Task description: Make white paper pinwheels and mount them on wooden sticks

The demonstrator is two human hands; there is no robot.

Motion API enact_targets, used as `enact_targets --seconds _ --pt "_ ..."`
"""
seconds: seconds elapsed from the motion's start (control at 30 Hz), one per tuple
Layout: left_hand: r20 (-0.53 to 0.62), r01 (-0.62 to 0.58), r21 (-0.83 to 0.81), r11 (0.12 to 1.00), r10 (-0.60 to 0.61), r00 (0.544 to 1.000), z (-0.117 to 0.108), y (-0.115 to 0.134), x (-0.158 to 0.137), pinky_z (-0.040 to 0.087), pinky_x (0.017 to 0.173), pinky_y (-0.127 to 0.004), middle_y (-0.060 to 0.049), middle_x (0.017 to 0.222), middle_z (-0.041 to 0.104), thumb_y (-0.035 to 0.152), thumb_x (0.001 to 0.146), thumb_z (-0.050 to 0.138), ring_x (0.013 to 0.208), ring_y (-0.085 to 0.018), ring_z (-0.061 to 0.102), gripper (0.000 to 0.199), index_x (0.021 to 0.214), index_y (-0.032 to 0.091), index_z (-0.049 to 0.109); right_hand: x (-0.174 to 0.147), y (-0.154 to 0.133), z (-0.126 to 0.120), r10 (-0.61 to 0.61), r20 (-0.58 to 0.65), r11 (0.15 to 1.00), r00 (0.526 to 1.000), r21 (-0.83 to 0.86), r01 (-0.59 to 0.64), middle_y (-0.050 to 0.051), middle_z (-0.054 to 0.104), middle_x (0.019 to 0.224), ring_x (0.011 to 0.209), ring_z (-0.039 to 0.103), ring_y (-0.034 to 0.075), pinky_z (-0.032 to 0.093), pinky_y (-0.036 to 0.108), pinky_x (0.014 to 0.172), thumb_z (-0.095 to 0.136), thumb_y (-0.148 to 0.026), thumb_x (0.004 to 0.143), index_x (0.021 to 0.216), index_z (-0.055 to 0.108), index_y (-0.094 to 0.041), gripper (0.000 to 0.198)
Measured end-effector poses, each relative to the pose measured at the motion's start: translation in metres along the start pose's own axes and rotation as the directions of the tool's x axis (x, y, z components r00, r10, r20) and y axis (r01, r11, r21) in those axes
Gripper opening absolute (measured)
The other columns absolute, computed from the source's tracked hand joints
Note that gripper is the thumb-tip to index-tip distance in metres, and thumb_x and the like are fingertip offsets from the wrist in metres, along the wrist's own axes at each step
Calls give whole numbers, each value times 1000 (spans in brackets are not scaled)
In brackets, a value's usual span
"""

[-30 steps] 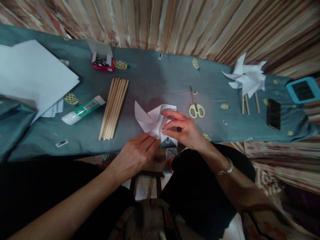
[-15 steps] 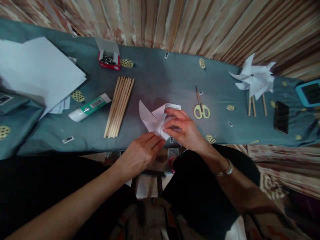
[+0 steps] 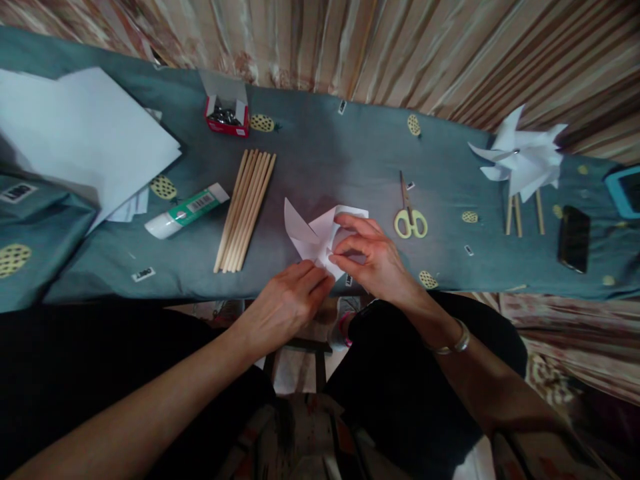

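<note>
A white paper pinwheel (image 3: pixel 320 235) with curled blades lies at the front edge of the table, between my hands. My left hand (image 3: pixel 295 293) is closed on its near side, the fingertips pressed at the lower blade. With thumb and index finger, my right hand (image 3: pixel 373 257) pinches the paper close to the pinwheel's middle; its other fingers arch over the right blade. The fingers hide part of the centre. To the right lies a pair of scissors (image 3: pixel 410 223) with pale yellow handles, and on the left a row of wooden sticks (image 3: pixel 245 210).
A glue stick (image 3: pixel 187 211) and white paper sheets (image 3: pixel 110 133) lie at left. Behind the sticks stands a red box (image 3: pixel 227 120) of metal pins. Finished pinwheels (image 3: pixel 523 157) on sticks, a phone (image 3: pixel 574 239) and a blue-framed device (image 3: pixel 625 190) are at right.
The view has shifted slightly, so the table things appear a little further right. Both hands keep their hold on the paper pinwheel, with hardly any movement of the fingers.
</note>
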State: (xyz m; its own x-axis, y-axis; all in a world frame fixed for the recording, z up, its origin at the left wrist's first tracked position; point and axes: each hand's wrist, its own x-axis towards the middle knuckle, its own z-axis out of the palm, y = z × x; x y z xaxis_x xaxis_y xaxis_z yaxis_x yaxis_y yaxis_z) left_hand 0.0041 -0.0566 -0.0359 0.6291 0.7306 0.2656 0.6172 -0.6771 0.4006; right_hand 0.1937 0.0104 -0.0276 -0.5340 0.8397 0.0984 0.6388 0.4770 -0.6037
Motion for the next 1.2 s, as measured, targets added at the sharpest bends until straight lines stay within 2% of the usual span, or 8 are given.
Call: enact_targets --seconds 0.47,0.73,0.9,1.2 --pt "-26 4 -4 1000 -4 1000 1 0 -1 57 76 -35 -11 95 66 12 94 46 86 -22 59 21 106 6 61 0 -2 2 12 -38 1000 999 -12 -13 9 60 130 119 54 27 47 49 99 66 -20 81 74 68 -20 8" --pt "-5 15 -3 1000 -15 1000 2 -1 -1 56 76 -34 -10 94 65 13 94 46 86 -21 58 20 106 8 61 0 0 4 40 -44 999 998 9 -40 6 59 131 120 53 27 46 50 101 65 -21 82 75 69 -22 8" --pt "-2 12 0 1000 -12 1000 0 0 0 57 77 -35 -10 95 66 12 93 48 86 -22 59 20 106 5 61 -1 0 4 36 -46 999 998 8 -35 9 58 131 121 52 27 46 49 101 66 -20 81 75 68 -21 6" --pt "-2 19 14 1000 -19 1000 0 0 1 56 76 -35 -10 95 66 14 94 46 86 -21 59 19 104 8 61 -4 -2 6 11 -56 1000 998 -23 -13 7 54 137 125 48 28 44 52 103 62 -21 85 81 68 -22 7"
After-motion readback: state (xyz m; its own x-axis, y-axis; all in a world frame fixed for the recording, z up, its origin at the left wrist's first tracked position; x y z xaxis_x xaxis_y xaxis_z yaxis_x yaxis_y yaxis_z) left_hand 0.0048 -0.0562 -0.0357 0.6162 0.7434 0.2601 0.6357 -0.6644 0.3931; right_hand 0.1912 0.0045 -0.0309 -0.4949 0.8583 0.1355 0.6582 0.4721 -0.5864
